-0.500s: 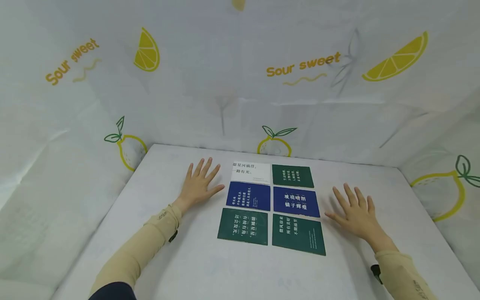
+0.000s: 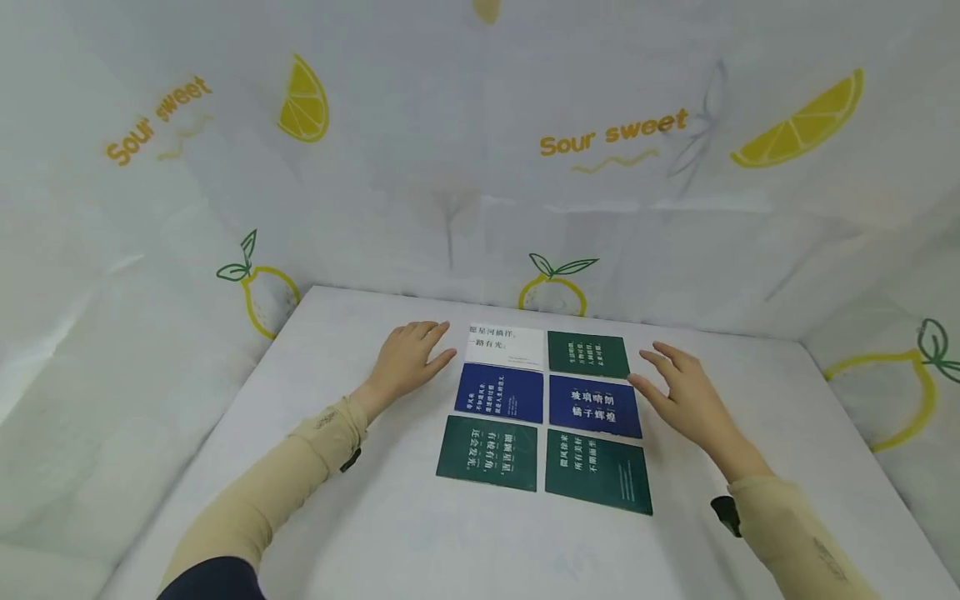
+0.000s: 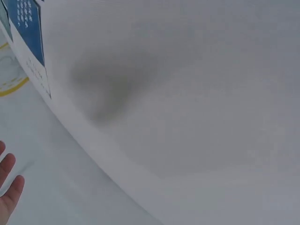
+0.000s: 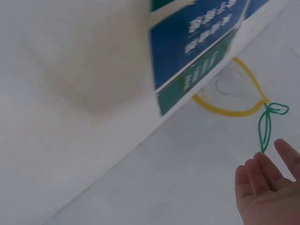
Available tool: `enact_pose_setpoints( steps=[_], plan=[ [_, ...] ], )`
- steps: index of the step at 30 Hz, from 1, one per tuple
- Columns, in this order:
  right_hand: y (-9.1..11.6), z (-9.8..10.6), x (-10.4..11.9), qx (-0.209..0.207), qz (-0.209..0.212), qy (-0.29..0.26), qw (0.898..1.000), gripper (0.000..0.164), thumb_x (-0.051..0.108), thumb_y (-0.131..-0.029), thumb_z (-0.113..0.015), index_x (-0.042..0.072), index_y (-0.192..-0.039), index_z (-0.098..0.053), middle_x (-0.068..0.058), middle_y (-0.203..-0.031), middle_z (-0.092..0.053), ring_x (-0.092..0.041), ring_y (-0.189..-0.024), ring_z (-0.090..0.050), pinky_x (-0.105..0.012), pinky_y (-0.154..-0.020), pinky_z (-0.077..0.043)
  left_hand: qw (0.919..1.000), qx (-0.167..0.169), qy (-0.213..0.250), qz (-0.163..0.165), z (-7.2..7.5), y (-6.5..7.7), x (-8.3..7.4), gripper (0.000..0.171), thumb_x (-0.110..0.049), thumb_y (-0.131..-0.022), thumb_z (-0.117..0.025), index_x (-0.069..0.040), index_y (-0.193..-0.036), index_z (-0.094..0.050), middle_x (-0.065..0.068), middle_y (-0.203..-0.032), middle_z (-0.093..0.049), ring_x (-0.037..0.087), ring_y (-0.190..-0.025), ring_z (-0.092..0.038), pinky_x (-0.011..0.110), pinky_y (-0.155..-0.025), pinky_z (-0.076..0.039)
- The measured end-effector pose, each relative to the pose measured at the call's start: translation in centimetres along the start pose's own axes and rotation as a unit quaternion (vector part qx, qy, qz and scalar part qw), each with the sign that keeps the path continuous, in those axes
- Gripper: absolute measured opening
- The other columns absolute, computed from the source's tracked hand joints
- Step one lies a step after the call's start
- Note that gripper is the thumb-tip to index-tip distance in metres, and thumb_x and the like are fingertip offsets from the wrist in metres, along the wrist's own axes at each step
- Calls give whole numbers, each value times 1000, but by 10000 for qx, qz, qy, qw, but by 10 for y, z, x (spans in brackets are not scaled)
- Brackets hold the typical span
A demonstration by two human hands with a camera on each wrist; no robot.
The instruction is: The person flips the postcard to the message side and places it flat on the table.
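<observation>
Flat printed cards lie in two columns of three on the white table. At the far end are a white card and a green card. A blue card and another blue card form the middle row. Nearest are a left green card and a right green card. My left hand hovers left of the white card, fingers loosely bent and holding nothing. On the other side, my right hand is near the right blue card's edge, fingers relaxed, nothing held.
The white table meets a white cloth backdrop printed with lemons and lettering. Beige sleeves cover both forearms, and a dark device sits under the right wrist.
Both hands, earlier spread with fingers straight, have bent at the fingers and turned inward. The right hand has moved left toward the cards. The cards have stayed in place.
</observation>
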State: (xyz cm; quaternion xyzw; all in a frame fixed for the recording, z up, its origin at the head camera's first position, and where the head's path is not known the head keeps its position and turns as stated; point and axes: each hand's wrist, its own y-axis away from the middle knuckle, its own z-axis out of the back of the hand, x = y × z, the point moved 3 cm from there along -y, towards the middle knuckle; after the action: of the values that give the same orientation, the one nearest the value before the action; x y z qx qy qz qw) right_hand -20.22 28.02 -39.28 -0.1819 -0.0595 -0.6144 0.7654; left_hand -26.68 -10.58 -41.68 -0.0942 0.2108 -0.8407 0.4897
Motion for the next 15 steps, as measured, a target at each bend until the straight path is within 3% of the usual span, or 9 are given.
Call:
enact_pose_setpoints(
  steps=[4,9,12,15],
  plan=[
    [-16,-3,26,232,-98,-658,9975,60,44,-94,-49,-2,-133,-46,-27,-136,-44,-45,-124,-40,-61,-96,-39,9999,-35,125,75,-4,-8,-7,38,-39,-92,-54,-10,-115,-63,7,-99,-71,23,-89,-66,38,-76,-53],
    [-46,-20,58,478,-130,-1579,9862,53,43,-94,-49,5,-131,-50,-20,-125,-57,-36,-110,-57,-51,-89,-48,9956,320,612,639,-15,-27,-9,31,-32,-92,-56,-9,-109,-66,3,-81,-71,17,-65,-62,29,-57,-49],
    [-64,-36,69,688,-309,-2135,9740,52,44,-94,-48,8,-131,-50,-16,-126,-58,-34,-113,-56,-49,-92,-47,9870,646,1008,1068,-20,-40,-7,30,-29,-92,-56,-7,-110,-66,5,-79,-71,15,-61,-59,25,-52,-46],
    [-78,-54,75,909,-727,-2886,9503,51,41,-95,-48,7,-132,-48,-17,-128,-55,-34,-115,-54,-47,-96,-45,9783,919,1224,1399,-26,-45,-6,30,-27,-93,-55,-5,-111,-65,7,-82,-70,16,-64,-60,25,-54,-46]
  ],
)
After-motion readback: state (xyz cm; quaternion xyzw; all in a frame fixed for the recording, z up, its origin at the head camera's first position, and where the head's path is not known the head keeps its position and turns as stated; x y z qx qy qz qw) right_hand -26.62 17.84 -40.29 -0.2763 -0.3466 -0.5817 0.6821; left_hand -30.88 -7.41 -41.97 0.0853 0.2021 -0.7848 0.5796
